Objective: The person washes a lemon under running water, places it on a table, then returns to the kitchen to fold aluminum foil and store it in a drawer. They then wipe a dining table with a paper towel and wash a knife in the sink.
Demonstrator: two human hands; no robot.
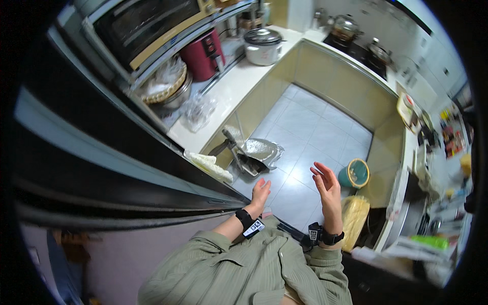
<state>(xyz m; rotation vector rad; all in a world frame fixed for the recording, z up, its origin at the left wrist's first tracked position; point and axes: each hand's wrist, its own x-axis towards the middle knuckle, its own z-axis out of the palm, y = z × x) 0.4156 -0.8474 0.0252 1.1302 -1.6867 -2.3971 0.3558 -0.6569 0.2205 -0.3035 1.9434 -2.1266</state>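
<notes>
Both hands are raised over the pale tiled floor (pixel 305 137), apart from each other and holding nothing. My left hand (pixel 260 193) has its fingers spread, just below a dustpan (pixel 249 166) that stands by the left cabinets with a dark handle beside it. A shiny silvery bag or sheet (pixel 263 150) lies against the dustpan. My right hand (pixel 326 182) is held up with the fingers apart, left of a teal bucket (pixel 345 176) with a yellowish rim and some scraps inside. Below that bucket stands a yellow plastic-wrapped package (pixel 355 221).
A sliding door (pixel 160 175) runs close on my left. The left counter (pixel 232 91) bears a rice cooker (pixel 263 47), a red air fryer (pixel 204 55) and a clear plastic bag (pixel 199 110). Pots stand on the cooktop (pixel 356 55). Crowded counters line the right side.
</notes>
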